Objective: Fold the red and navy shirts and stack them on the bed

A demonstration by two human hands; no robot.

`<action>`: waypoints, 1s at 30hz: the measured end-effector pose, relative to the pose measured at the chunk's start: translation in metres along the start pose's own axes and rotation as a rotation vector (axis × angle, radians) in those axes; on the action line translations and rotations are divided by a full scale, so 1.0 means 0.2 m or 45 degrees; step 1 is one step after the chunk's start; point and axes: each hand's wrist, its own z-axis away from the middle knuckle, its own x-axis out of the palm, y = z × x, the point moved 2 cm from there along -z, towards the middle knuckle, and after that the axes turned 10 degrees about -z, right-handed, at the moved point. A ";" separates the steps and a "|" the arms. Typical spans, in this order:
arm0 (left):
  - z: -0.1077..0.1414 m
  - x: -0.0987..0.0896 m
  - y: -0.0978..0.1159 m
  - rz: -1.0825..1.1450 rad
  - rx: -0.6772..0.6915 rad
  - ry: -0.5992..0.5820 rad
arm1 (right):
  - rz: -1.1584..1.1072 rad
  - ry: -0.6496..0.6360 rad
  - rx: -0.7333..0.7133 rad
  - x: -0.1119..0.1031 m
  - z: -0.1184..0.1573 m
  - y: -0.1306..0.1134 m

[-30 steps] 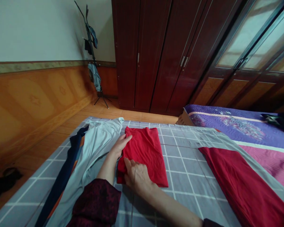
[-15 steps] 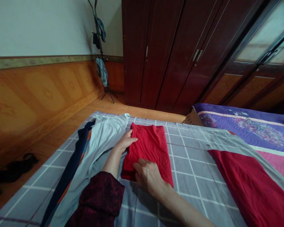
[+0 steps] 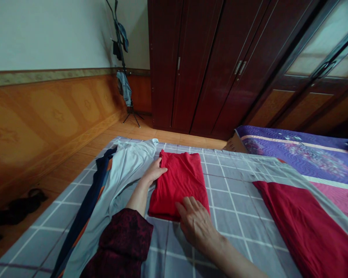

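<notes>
A folded red garment [image 3: 184,177] lies on the grey checked bedspread [image 3: 229,200]. My left hand [image 3: 155,171] rests against its left edge, thumb stretched onto the cloth and apart from the fingers, whose tips are partly hidden. On the near right part of the garment is my right hand [image 3: 195,220], palm down, its slightly bent fingers lying on the fabric. Left of the garment spreads a pale grey garment [image 3: 130,162] with a navy and orange border. My left forearm, in a dark patterned sleeve, crosses over part of it.
Another red cloth [image 3: 304,220] lies at the bed's right side. Beyond it is a bed with a purple floral cover [image 3: 301,150]. A dark red wardrobe [image 3: 191,69] stands behind, with a coat rack [image 3: 123,58] to its left. Something black [image 3: 14,206] lies on the floor.
My right hand has slid right across the near part of the garment, and its fingers have straightened somewhat. The cloth there looks smoother. My left hand stays at the left edge.
</notes>
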 end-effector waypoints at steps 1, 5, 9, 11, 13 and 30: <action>0.00 0.00 0.00 -0.031 0.005 0.010 | 0.020 0.036 0.031 0.00 0.04 0.05; 0.00 0.00 0.02 -0.159 0.028 0.034 | 0.060 0.110 0.192 -0.01 0.18 0.23; 0.02 0.01 0.06 -0.358 0.030 0.058 | 0.010 0.106 0.217 0.01 0.24 0.31; 0.03 0.01 0.08 -0.506 0.008 0.095 | 0.013 0.130 0.238 0.01 0.25 0.31; 0.03 0.00 0.09 -0.668 -0.021 0.155 | 0.019 0.164 0.275 0.00 0.27 0.30; 0.15 0.05 0.23 -1.318 0.003 -0.007 | -0.085 0.109 0.264 -0.15 0.40 0.29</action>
